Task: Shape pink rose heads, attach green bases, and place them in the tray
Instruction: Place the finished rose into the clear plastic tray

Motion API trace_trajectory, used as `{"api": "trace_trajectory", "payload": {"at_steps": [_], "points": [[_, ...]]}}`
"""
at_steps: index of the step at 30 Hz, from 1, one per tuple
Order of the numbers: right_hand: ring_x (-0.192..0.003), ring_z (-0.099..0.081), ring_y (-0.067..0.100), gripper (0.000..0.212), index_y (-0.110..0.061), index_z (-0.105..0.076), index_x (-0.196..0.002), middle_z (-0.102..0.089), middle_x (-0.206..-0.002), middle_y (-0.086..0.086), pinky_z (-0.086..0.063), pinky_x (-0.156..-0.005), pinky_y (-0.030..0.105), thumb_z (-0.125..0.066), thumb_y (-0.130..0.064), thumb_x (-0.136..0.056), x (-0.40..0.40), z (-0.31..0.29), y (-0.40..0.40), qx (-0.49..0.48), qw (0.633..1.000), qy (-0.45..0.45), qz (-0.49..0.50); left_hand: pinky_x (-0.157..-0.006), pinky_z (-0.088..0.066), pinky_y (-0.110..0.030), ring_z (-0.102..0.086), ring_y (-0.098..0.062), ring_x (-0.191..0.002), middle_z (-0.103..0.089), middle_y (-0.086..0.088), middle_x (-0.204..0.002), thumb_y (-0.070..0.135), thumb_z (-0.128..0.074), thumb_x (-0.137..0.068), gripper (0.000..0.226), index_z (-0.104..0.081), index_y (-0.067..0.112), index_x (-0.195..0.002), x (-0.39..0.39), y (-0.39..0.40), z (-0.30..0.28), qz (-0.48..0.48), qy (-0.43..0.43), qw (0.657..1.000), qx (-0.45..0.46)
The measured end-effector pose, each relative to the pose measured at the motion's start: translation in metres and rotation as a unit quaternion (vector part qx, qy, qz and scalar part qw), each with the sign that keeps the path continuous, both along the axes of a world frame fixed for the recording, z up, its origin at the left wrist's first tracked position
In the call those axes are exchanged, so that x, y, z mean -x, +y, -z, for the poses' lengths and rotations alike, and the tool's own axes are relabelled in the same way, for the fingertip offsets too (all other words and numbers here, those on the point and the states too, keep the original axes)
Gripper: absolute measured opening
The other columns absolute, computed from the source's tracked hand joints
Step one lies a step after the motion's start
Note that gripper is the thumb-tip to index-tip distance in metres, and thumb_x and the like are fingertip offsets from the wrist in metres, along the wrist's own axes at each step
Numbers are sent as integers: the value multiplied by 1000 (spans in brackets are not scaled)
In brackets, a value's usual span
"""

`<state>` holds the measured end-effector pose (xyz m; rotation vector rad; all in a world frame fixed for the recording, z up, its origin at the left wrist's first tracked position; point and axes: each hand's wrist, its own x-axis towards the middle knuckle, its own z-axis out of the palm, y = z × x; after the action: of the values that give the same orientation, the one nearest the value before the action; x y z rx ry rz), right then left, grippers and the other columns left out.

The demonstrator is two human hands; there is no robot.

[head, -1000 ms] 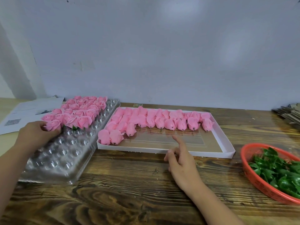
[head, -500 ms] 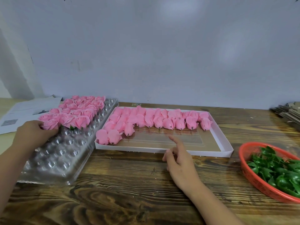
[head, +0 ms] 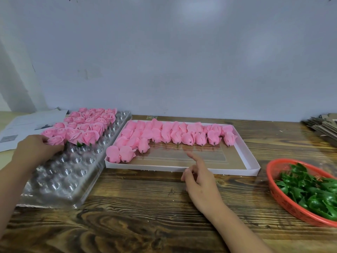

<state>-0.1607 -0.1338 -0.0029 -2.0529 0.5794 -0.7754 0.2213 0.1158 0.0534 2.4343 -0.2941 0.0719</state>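
The left hand (head: pixel 34 152) curls its fingers around a finished pink rose head (head: pixel 55 140) in the clear plastic dimpled tray (head: pixel 69 172). Right of that tray, the right hand (head: pixel 200 181) hovers empty, index finger extended, before the white cardboard box (head: pixel 251 161) of unshaped pink buds (head: pixel 175 134); farther right, a red mesh basket (head: pixel 284 203) holds green bases (head: pixel 310 190).

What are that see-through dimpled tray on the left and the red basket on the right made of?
The see-through dimpled tray looks like thin, glossy moulded plastic: light glints off its rounded cups and the wood shows through. The red oval basket seems to be matte rigid plastic mesh, judging by its small regular holes and smooth rim.
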Motion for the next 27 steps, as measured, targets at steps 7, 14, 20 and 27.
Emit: {"api": "trace_trajectory", "payload": {"at_steps": [7,14,20,27], "points": [[-80,-62,4,46,-36,-36,-145,-65,-88,-21,-43,-73,9,-45,-20,-103,1,-3,1,0,1000,1,-4,-72,-58,-46,-68,-34,-61,-68,-15,-62,27,-89,-76,37,-56,19,-60,-8,1,6,-1,-14,1000,-6],[-83,-62,5,46,-36,-37,-144,-65,-88,-19,-43,-75,7,-46,-19,-103,1,-3,1,2,1000,-4,-4,-64,-54,-38,-67,-32,-57,-65,-12,-48,31,-89,-75,32,-67,14,-58,-10,4,7,9,-18,1000,-12],[-84,-62,3,45,-36,-37,-144,-65,-89,-21,-42,-73,5,-46,-19,-103,1,-2,1,5,1000,-7,-1,-53,-51,-34,-66,-33,-57,-65,-14,-50,29,-91,-72,29,-70,12,-62,-12,5,6,10,-9,1000,-16],[-83,-63,2,46,-39,-36,-142,-65,-88,-22,-43,-74,5,-47,-19,-103,0,-2,1,6,1000,-6,-1,-59,-52,-35,-66,-32,-59,-66,-15,-52,28,-92,-72,34,-62,18,-59,-14,4,7,8,-12,1000,-23]]}}
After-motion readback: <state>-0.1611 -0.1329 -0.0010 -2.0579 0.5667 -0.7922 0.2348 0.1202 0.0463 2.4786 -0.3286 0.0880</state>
